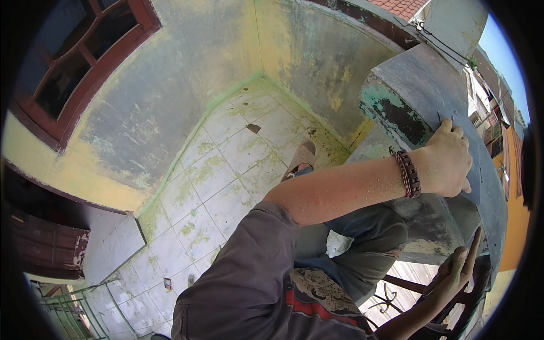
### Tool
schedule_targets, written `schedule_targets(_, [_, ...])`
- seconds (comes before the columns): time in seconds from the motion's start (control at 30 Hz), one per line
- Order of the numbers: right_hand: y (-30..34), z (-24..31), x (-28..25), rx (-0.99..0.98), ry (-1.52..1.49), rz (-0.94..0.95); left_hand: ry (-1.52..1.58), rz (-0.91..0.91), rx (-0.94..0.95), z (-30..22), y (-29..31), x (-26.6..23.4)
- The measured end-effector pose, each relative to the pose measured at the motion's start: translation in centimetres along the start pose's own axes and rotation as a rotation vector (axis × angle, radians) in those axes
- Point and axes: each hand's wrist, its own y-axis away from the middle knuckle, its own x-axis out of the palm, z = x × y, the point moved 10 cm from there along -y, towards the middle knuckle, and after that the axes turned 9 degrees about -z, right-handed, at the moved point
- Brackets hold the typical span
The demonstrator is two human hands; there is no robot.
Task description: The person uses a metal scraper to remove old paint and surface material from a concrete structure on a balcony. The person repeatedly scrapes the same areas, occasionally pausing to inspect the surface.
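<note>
My left hand point(446, 160), with a braided brown bracelet point(409, 173) on its wrist, rests on top of a grey-painted wall ledge point(428, 73). Its fingers are curled in, and whatever they may hold is hidden. A thin dark sliver shows on the ledge beside the knuckles. Lower right, my right hand point(455, 272) is by the ledge's near end, index finger stretched out and thumb apart, with nothing visible in it. Flaking green and dark paint point(396, 110) covers the ledge's inner face.
White floor tiles point(226, 170) are dusted with yellow-green debris; a brown shard point(253, 128) lies there. My shoe point(304, 154) stands near the ledge. Dark metal railing point(396, 286) adjoins it below. A red-framed window point(85, 51) and a green metal railing point(85, 303) are at left.
</note>
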Motion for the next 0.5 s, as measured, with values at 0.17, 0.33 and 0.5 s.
schedule_targets(0.17, [1.6,-1.5,0.8,0.053,-0.074,-0.004,0.176,-0.019,0.042,0.9,0.2,1.3])
schedule_targets(0.33, [4.0,-1.4,0.2,0.083,-0.185,0.026,0.175,-0.115,0.125,0.3,-0.5,1.3])
schedule_targets(0.5, [6.2,-1.7,-0.5,0.172,-0.323,0.088,-0.084,-0.192,-0.096,0.0,0.8,-1.7])
